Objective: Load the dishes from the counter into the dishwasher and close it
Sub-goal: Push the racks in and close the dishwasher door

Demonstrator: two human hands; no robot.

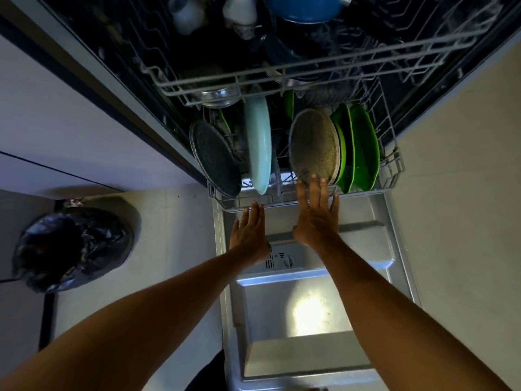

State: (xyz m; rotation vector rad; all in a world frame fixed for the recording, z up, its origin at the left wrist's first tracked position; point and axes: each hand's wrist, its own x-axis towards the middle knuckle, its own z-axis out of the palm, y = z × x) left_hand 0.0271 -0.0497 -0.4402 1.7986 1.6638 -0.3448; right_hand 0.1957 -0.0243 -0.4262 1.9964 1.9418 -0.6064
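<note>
Dishwasher, open: door lowered flat, brushed steel inner face with a glare patch; plastic detergent dispenser partly behind the left wrist. Lower rack, grey coated wire, part-way over the door; holds on edge, left to right: round dark speckled plate, smooth pale-blue plate, round beige flecked plate, glossy green plates, count unclear. Upper rack, same wire, contents dim: blue vessel cut by the top edge, whitish cups blurred. Left hand flat, fingers straight, tips on the rack's front rail, grasping nothing. Right hand likewise flat and released, fingertips at the beige plate's lower rim. Black crinkled bin bag on the floor, left
</note>
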